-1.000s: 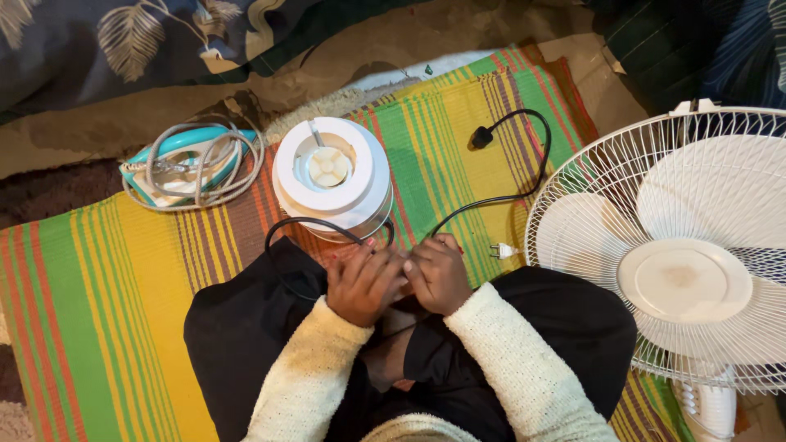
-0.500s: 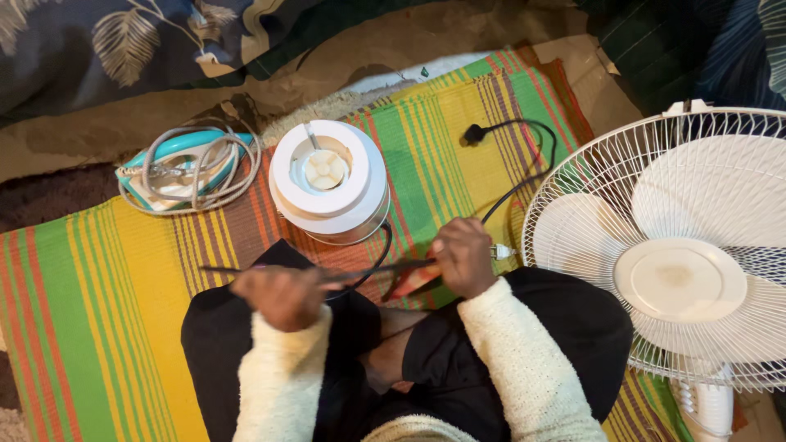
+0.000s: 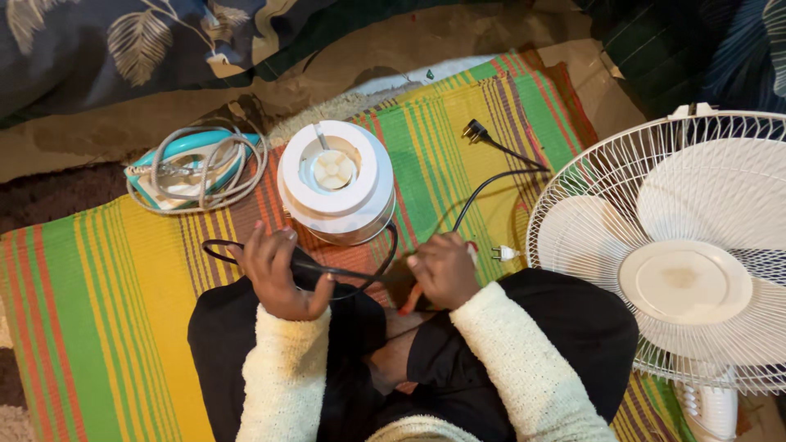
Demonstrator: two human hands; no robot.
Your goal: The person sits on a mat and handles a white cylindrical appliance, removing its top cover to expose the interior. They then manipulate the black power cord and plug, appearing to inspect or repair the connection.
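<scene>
Item, far left: a teal and white clothes iron [image 3: 184, 168] with its grey cord looped round the body, lying on the striped woven floor mat [image 3: 106, 270] of green, yellow and orange, untouched throughout. Item, near left of centre: the left hand [image 3: 280, 274], its grip clamped on the thin black power cord [image 3: 352, 274]; a second ago both hands sat close together at the lap, half a second ago the left had swung wide to the left, and it now stands nearer in and higher, with a cord loop trailing out to its left. Item, centre, far side of the hands: a white round blender base [image 3: 337, 182], where the cord ends; it has not shifted. Item, right of centre: the right hand [image 3: 446, 268], grip closed over the same cord, which now runs taut between the hands. Beyond it the cord's free length curves away to a black plug [image 3: 473, 129]; judged, the slack is being gathered into coils. Item, right: a white pedestal fan [image 3: 684, 262] with wire guard, lying flat, and a small white two-pin plug [image 3: 502, 254] just beside the right hand.
</scene>
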